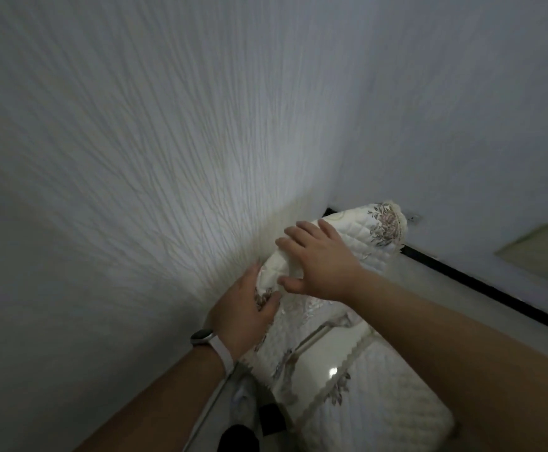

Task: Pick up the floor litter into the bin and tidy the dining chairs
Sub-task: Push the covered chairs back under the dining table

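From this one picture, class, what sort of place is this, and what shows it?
Probably a home room's corner: a quilted, floral-covered chair, textured walls, black skirting.

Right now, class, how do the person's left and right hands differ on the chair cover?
The left hand grips the chair cover at a corner, thumb curled; the right hand lies on top, fingers spread. The left hand's wrist wears a white band; the right hand's wrist is bare. Both touch the quilted cover.
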Demonstrator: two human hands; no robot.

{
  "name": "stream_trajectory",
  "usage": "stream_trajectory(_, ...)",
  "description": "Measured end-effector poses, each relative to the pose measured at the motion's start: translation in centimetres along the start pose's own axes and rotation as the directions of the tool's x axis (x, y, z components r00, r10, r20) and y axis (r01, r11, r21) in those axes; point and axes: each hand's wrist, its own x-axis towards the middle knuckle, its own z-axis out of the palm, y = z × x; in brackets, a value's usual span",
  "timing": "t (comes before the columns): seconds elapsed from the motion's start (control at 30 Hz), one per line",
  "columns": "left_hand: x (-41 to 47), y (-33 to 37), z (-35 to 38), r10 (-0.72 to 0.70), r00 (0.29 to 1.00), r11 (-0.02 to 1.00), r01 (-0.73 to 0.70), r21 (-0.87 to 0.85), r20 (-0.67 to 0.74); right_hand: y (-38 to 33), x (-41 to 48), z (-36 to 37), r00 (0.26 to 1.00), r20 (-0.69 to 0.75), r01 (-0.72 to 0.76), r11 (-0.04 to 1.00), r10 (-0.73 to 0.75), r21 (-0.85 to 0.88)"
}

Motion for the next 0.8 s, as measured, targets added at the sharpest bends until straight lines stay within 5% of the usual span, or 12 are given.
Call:
stream_trajectory(0.2,0.2,0.1,0.1,-0.047,0.998,0.998,0.049,0.039,-0.033,1.0,0.8,0.2,0.998,-0.026,0.056,0.998,-0.055,0.027)
stream_trajectory(0.47,0.2,2.0,0.2,0.068,0.998,0.992,-0.067,0.111,-0.001,2.2,-0.6,-0.6,0.997,-0.053,0.055,0.997,-0.053,0.047)
stream_trajectory(0.8,-1.8,4.0,0.2,0.129,0.992,0.988,-0.129,0.086,0.007,0.4,-5.8,-1.4,0.975,-0.155,-0.121,0.963,0.161,0.24)
